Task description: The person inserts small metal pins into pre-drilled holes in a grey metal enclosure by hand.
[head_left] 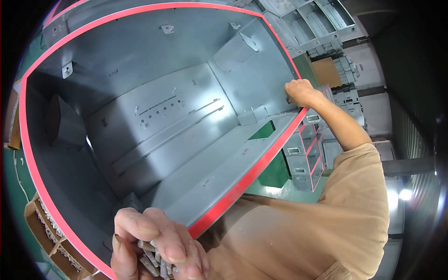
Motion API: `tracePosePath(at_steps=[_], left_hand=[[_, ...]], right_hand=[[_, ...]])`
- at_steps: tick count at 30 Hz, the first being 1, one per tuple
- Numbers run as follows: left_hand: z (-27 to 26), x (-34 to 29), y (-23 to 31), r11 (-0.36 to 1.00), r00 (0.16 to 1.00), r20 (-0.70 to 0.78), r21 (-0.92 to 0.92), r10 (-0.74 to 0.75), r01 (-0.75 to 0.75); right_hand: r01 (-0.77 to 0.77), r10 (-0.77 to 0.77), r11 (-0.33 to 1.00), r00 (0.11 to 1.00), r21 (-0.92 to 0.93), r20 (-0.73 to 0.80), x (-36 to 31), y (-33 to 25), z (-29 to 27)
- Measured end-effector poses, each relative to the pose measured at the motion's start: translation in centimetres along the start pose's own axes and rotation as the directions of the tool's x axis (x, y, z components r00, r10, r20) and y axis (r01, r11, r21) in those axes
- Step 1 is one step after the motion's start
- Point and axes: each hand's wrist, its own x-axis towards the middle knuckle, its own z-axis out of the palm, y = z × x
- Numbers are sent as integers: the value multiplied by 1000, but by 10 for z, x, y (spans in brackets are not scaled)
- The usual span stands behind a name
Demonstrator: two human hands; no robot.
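A large grey sheet-metal cabinet shell (pixel 154 116) with a red rim lies open toward me and fills most of the head view. My left hand (pixel 151 245) is low in the picture, just over the near rim, closed around a bunch of small metal fasteners (pixel 156 265). My right hand (pixel 302 92) is stretched out to the far right corner and grips the red edge (pixel 261 163) of the shell there. Small metal tabs and brackets stick out from the inner walls.
Grey metal boxes with red edges (pixel 305 154) are stacked to the right of the shell on a green floor (pixel 275 175). More grey enclosures (pixel 317 23) stand at the top right. A cardboard box with divided compartments (pixel 51 238) sits at the lower left.
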Motion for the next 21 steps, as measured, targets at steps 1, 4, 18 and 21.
tracePosePath(at_steps=[1,4,18,21], left_hand=[[0,0,0,1000,1000,-3,6,-2,3],[-1,1,-1,998,998,12,-13,55,-55],[-23,-42,15,931,823,437,-186,364,-313],[-37,-52,12,779,631,461,-310,624,-544]], right_hand=[[-9,8,999,1000,-44,-12,0,0,1],[72,-71,992,997,-103,13,2,0,1],[830,-813,556,534,-39,-231,109,-221,-17],[859,-844,512,506,11,-178,136,-225,29]])
